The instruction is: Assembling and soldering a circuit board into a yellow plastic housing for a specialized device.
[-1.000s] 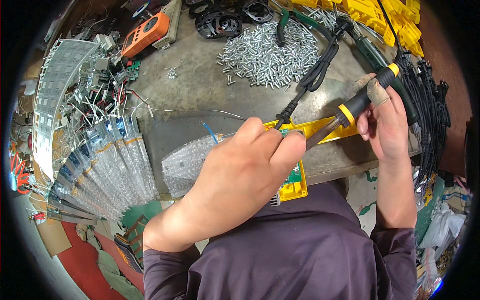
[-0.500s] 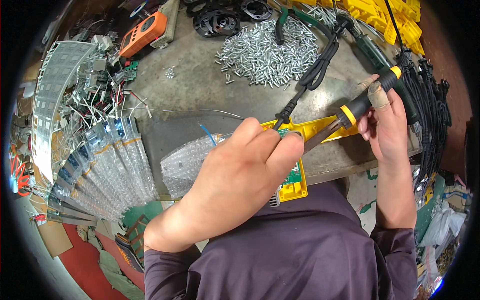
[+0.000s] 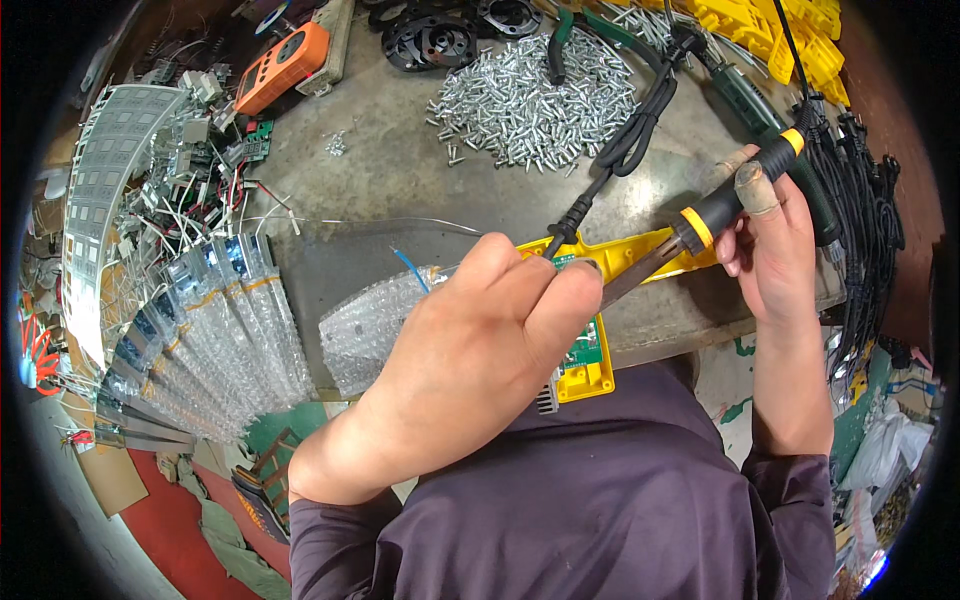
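Note:
In my right hand (image 3: 772, 225) is a soldering iron (image 3: 718, 212) with a black handle and yellow bands. Its metal shaft slopes down to the left, and the tip is hidden behind my left thumb. My left hand (image 3: 490, 340) is closed over a green circuit board (image 3: 588, 348) in an open yellow casing (image 3: 598, 382). A thin silvery solder wire (image 3: 400, 220) runs into this hand, whose fingertips are out of sight. A black cord (image 3: 568, 222) enters the casing from above. Fingertips of my right hand wear tan covers.
Bubble-wrapped parts (image 3: 365, 325) lie left of my left hand, with more fanned out (image 3: 235, 335) beyond. A heap of screws (image 3: 540, 105), an orange meter (image 3: 285, 68) and black rings (image 3: 430, 42) sit at the back. Black cables (image 3: 850, 200) hang at the right edge.
My left hand has shifted very slightly to the left over the board. The soldering iron stays in nearly the same position.

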Tool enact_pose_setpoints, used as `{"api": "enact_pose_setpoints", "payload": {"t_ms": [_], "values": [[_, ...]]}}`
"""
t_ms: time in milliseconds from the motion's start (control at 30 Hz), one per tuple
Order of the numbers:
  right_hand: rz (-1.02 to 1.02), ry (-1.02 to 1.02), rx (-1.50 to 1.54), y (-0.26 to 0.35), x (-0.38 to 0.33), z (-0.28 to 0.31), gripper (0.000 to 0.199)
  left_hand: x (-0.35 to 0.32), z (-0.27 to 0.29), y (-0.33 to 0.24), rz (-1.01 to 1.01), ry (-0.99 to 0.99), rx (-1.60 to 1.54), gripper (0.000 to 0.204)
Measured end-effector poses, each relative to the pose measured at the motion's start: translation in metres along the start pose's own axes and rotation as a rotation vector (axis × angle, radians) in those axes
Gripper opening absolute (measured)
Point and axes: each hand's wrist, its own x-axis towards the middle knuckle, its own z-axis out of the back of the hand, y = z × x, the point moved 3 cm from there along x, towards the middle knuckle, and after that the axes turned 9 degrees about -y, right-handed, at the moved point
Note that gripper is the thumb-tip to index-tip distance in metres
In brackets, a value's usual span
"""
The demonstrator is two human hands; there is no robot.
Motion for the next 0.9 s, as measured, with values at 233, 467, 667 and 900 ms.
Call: {"api": "enact_pose_setpoints", "payload": {"t_ms": [233,467,667,900], "values": [[0.017,-0.016,-0.001,0.0007,-0.0006,-0.0004,0.031,0.0004,-0.0001,-0.0002,0.009,0.001,0.003,0.02],[0.023,-0.021,0.017,0.0007,-0.0017,-0.0027,0.032,0.0007,-0.0003,-0.0008,-0.004,0.005,0.021,0.02],[0.015,-0.011,0.018,-0.0001,-0.0006,0.0003,0.032,0.0002,-0.0004,-0.0003,-0.009,0.007,0.009,0.02],[0.002,0.012,0.029,0.0013,-0.001,-0.0031,0.03,0.0003,0.0001,-0.0005,-0.001,0.01,0.01,0.021]]}}
